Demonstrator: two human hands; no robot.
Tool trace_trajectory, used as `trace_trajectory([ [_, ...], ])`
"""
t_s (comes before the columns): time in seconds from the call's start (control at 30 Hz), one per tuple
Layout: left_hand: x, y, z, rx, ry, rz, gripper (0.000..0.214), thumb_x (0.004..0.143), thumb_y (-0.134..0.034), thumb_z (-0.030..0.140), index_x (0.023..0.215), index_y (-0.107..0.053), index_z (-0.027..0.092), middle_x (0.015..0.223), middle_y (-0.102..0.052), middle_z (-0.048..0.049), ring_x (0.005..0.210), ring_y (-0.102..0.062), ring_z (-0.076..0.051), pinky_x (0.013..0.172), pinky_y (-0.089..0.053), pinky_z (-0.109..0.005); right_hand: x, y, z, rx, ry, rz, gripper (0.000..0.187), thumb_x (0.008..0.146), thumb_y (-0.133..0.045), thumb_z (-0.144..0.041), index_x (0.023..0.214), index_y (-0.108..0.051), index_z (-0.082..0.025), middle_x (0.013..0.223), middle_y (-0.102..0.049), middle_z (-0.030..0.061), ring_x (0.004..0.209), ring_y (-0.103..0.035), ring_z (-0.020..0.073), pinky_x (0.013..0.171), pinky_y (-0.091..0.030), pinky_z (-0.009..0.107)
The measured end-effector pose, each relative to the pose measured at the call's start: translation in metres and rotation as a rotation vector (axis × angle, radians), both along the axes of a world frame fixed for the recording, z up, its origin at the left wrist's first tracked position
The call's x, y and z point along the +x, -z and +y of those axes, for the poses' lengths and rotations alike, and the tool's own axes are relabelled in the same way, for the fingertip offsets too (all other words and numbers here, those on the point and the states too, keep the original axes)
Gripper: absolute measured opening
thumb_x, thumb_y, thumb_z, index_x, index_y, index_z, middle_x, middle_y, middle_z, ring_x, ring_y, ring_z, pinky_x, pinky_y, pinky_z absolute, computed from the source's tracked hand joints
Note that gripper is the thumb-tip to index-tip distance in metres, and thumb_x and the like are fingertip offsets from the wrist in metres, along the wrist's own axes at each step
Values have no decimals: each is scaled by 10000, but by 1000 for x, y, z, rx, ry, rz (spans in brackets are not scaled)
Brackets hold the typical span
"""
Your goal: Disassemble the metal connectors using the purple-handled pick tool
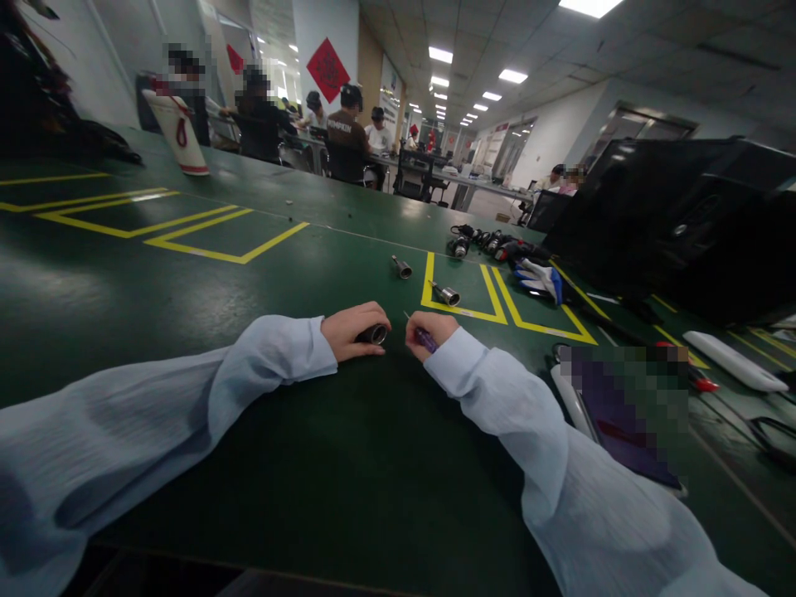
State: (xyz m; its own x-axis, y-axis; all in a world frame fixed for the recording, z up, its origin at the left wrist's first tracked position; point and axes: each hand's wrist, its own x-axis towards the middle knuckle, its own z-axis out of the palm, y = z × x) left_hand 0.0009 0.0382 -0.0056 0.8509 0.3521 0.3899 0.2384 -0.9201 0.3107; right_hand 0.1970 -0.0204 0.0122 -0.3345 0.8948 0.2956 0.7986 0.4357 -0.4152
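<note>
My left hand (356, 330) is curled around a dark cylindrical part (374, 334) with a hollow round end, close to the green tabletop. Just to its right, my right hand (430, 332) grips a screwdriver with a purple handle (426, 339); its thin metal shaft points up and left. The screwdriver tip and the dark part are apart. Beyond my hands lie two metal cylindrical parts with narrow stems: one metal part (403, 268) on bare green surface, and another metal part (447, 294) within a yellow-taped outline.
A tablet-like device (622, 414) lies right of my right arm. Blue-and-white gloves (540, 280) and a cluster of dark parts (473, 240) sit farther back, before a large black case (672, 215). A white cup (178, 133) stands far left. Several people sit at distant tables.
</note>
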Motion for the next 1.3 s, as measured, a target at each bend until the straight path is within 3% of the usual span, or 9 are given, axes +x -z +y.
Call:
trace_trajectory([
  [0.17,5,-4,-4,-40,-47,-36,327,743,-579,358,961,-513,124,897,-532,-76,836,-509,-177,752,-432,-292,-12,6,0,219,8,346,99,664,-561,-188,622,-471,-189,669,-599,-6,553,-515,99,548,-429,216],
  [0.33,11,-10,-13,-51,-97,-51,277,747,-565,379,871,-516,137,808,-522,-39,758,-501,-158,692,-419,-270,-21,12,1,325,-23,425,133,635,-574,-140,593,-461,-199,653,-581,-12,604,-545,122,593,-445,236],
  [0.63,11,-7,-12,-81,-133,-97,298,731,-584,364,911,-517,136,836,-538,-39,785,-512,-158,715,-422,-275,-20,16,0,282,-36,432,130,639,-562,-130,609,-459,-202,707,-600,-5,678,-571,133,645,-453,241],
  [0.83,10,-7,-11,-57,-152,-149,288,723,-567,289,955,-500,134,892,-532,-58,826,-513,-172,739,-430,-298,-23,13,-1,273,-45,434,203,629,-623,-249,669,-428,-206,784,-558,33,712,-530,156,672,-453,287],
  [0.93,9,-6,-11,-80,-167,-203,384,676,-596,272,1008,-456,139,953,-521,-67,827,-520,-171,713,-445,-293,-27,12,-3,232,-47,429,253,608,-648,-277,692,-420,-209,817,-535,33,761,-521,166,693,-449,299],
  [1.13,9,-3,-13,-158,-133,-202,447,665,-596,228,1064,-408,150,987,-513,-63,727,-538,-131,661,-475,-272,-32,14,-8,211,26,389,230,599,-645,-254,651,-428,-200,673,-498,-17,615,-488,129,619,-427,255],
  [1.3,10,-6,-13,79,-236,-316,596,638,-670,312,1138,-382,164,1171,-418,-132,1089,-431,-262,865,-440,-401,-19,13,3,310,77,492,219,630,-616,-256,652,-405,-204,714,-566,4,609,-514,126,614,-434,264],
])
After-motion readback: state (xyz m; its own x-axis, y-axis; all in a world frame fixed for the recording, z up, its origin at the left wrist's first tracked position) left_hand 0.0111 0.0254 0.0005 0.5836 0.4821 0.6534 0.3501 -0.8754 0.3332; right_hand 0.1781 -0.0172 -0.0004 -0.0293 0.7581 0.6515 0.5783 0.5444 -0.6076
